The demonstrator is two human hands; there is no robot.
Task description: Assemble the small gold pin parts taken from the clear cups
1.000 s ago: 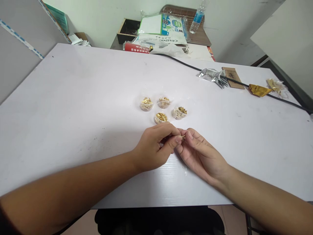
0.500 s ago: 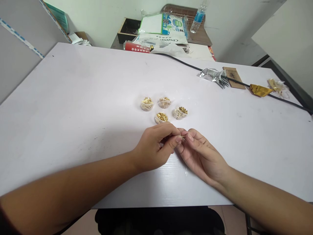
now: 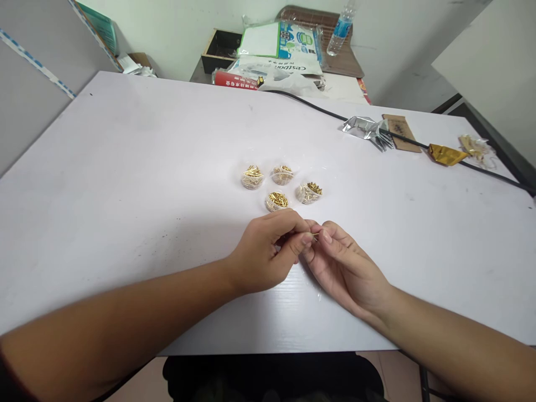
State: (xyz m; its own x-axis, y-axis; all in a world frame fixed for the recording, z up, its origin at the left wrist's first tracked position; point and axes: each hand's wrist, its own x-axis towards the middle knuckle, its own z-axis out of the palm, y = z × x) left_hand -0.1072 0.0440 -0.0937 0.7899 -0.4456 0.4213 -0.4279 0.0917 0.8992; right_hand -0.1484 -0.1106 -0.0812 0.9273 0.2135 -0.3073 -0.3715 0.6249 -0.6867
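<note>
A thin gold pin (image 3: 315, 233) spans the small gap between my fingertips. My left hand (image 3: 272, 251) pinches one end of it between thumb and forefinger. The other end is in the closed thumb and fingers of my right hand (image 3: 345, 265), palm turned partly up. Just beyond my hands, small clear cups hold gold metal pieces: a near cup (image 3: 277, 201) partly behind my left hand, a right cup (image 3: 309, 193), a back cup (image 3: 282, 175) and a left cup (image 3: 252, 177) with longer pins.
A black cable (image 3: 310, 105) crosses the far right of the white table (image 3: 125, 167), over silver foil (image 3: 364, 128), brown cardboard (image 3: 401, 134) and a gold wrapper (image 3: 446, 155). Behind the table are plastic packages (image 3: 293, 42), a black box (image 3: 220, 50) and a bottle (image 3: 340, 30).
</note>
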